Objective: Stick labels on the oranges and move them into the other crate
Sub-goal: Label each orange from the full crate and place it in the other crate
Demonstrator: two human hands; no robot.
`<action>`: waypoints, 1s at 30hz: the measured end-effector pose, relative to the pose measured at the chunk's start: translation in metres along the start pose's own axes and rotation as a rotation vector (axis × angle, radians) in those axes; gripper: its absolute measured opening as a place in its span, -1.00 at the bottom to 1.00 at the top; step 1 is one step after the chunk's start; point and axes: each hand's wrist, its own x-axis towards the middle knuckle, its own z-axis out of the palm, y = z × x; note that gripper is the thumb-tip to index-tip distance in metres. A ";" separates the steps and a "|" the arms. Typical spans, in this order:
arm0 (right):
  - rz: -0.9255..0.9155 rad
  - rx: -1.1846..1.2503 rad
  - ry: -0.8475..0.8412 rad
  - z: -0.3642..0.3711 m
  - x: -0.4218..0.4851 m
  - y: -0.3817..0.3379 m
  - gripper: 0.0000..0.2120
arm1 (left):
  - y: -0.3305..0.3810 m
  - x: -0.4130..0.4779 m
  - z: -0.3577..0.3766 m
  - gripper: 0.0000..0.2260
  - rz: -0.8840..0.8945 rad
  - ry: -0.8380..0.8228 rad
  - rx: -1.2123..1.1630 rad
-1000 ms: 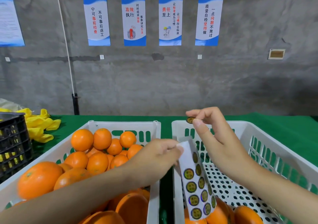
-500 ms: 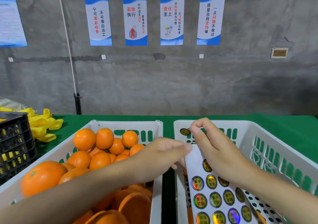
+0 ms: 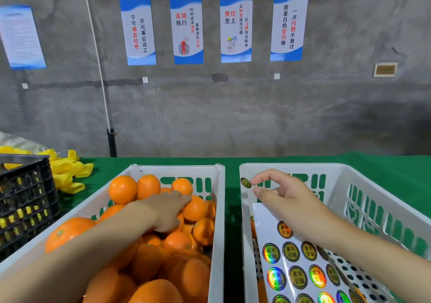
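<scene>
Closest to me, the label sheet (image 3: 303, 267) now lies loose in the right-hand white crate (image 3: 349, 170), tilted up against its near wall with rows of shiny round stickers facing up. Half a second ago the left hand pinched its top edge; that grip is gone.

The left hand (image 3: 168, 211) has crossed to the left-hand white crate (image 3: 175, 168) and rests palm-down on the heaped oranges (image 3: 149, 263). Its fingers are stretched forward over the fruit and, as far as I can see, not yet wrapped round any one orange.

The right hand (image 3: 289, 200) hangs over the far left corner of the right-hand crate, fingers curled, with one peeled label (image 3: 245, 182) at the tip of its forefinger and the thumb just below. It has sunk from its raised position of a second ago.

To my eye the peeling is done: an orange is being fetched to meet the waiting sticker.

Beyond the crates runs the green tablecloth (image 3: 396, 170), with a black crate (image 3: 25, 200) and yellow foam nets (image 3: 67, 172) at the left, and posters (image 3: 235, 26) on the grey wall.
</scene>
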 end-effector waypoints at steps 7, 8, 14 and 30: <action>-0.009 -0.022 -0.041 0.002 -0.002 -0.001 -0.83 | 0.026 0.021 0.012 -0.25 0.072 0.022 0.350; -0.007 -0.021 -0.040 0.001 -0.002 -0.001 -0.83 | 0.025 0.022 0.011 -0.24 0.069 0.026 0.346; -0.010 0.000 -0.061 0.000 -0.001 0.001 -0.82 | 0.026 0.017 0.004 -0.44 0.087 0.193 0.372; 0.030 0.185 0.049 -0.007 0.003 -0.011 -0.92 | 0.042 -0.011 -0.023 -0.34 0.016 0.660 -0.541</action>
